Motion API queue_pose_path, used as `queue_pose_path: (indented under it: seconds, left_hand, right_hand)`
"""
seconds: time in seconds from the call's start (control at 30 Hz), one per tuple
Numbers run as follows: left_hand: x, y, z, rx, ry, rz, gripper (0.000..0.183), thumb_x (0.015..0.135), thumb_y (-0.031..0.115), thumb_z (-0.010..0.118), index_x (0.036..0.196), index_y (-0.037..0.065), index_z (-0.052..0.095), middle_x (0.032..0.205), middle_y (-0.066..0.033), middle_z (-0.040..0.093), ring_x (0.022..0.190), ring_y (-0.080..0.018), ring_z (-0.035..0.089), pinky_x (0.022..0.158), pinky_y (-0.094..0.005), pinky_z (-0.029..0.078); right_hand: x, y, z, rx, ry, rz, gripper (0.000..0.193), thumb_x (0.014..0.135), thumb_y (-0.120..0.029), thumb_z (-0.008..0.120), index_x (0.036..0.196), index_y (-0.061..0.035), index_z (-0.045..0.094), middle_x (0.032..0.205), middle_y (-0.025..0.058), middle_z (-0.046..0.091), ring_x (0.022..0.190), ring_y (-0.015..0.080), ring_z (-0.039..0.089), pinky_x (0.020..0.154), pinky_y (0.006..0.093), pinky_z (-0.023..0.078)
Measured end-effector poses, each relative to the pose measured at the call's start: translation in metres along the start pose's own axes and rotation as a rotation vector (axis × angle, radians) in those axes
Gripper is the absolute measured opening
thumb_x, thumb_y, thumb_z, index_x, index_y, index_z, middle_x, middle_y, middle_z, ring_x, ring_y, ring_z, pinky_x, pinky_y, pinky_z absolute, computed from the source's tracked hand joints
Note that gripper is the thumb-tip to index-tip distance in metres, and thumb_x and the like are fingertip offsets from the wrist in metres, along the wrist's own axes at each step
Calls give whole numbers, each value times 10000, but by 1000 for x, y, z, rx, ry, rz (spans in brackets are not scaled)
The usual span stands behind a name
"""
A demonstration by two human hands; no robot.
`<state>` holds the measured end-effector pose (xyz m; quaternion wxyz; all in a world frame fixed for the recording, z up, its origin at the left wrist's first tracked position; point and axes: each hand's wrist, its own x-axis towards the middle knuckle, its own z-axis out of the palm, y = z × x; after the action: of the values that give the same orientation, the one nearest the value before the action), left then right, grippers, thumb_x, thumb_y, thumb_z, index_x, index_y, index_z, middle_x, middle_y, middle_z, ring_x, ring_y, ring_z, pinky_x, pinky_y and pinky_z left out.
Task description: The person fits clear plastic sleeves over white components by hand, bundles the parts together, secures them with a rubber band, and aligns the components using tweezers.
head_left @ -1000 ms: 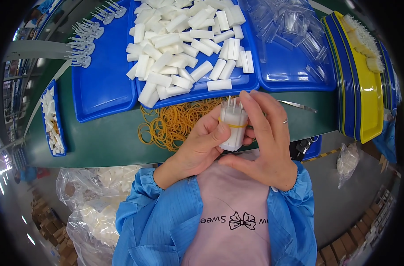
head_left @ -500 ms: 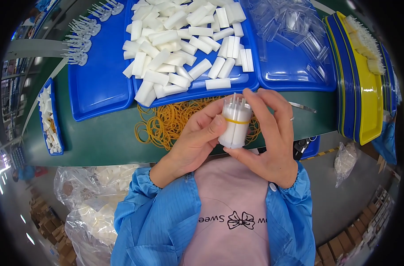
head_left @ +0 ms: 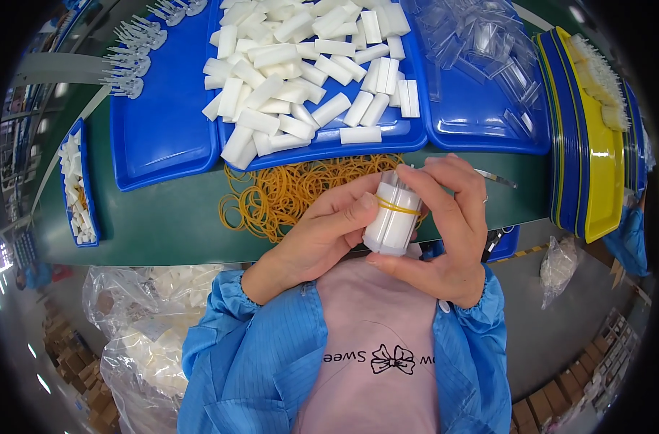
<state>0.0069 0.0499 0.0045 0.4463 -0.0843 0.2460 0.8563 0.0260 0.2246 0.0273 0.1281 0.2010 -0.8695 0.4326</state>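
Observation:
Between my two hands is a bundle of white blocks and clear plastic pieces [head_left: 391, 226], held tilted above the table's near edge. A yellow rubber band [head_left: 398, 205] runs around its upper part. My left hand [head_left: 336, 220] grips its left side, thumb lying against the band. The fingertips of my right hand [head_left: 448, 224] press on its top while the thumb supports its lower end. Just beyond my hands lies a heap of yellow rubber bands [head_left: 271, 195] on the green table. Fingers partly hide the bundle's top.
A blue tray of white foam-like blocks [head_left: 286, 87] stands ahead, with clear plastic pieces [head_left: 481, 50] in a right-hand tray. Pronged clear parts [head_left: 130, 58] edge the left tray [head_left: 167, 137]. Stacked trays [head_left: 589, 159] stand far right; a small blue tray [head_left: 91, 217] lies left.
The bundle has shifted slightly right and toward me and tilted. My right fingers have come down onto its top, where prongs showed before.

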Motion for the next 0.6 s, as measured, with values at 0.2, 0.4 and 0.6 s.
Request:
queue_pose_path:
  seconds: [0.2, 0.4, 0.6]
  left_hand:
    - [2, -10, -4, 245, 26, 230, 703, 818, 325, 657, 1368, 56, 311, 1271, -70, 466, 1165, -173, 470, 949, -326, 414]
    - [-2, -3, -1, 94, -46, 75, 683, 820, 338, 651, 1352, 55, 329, 1224, -68, 500, 1136, -163, 491, 933, -314, 426]
    - [3, -11, -5, 155, -54, 144, 565, 892, 302, 570, 1341, 55, 334, 1179, -69, 524, 1074, -145, 526, 911, -282, 435]
  right_hand:
    - [5, -10, 1, -290, -70, -9, 747, 486, -340, 808, 1135, -56, 572, 1045, 101, 502, 979, 294, 488, 873, 465, 370]
    - [-2, -6, -8, -185, -98, -9, 804, 474, -374, 847, 1156, -53, 569, 1095, 124, 448, 1016, 303, 454, 887, 451, 366]
    - [3, -10, -2, -174, -59, 25, 746, 515, -376, 830, 1131, -36, 582, 1065, 115, 452, 977, 276, 463, 876, 438, 372]
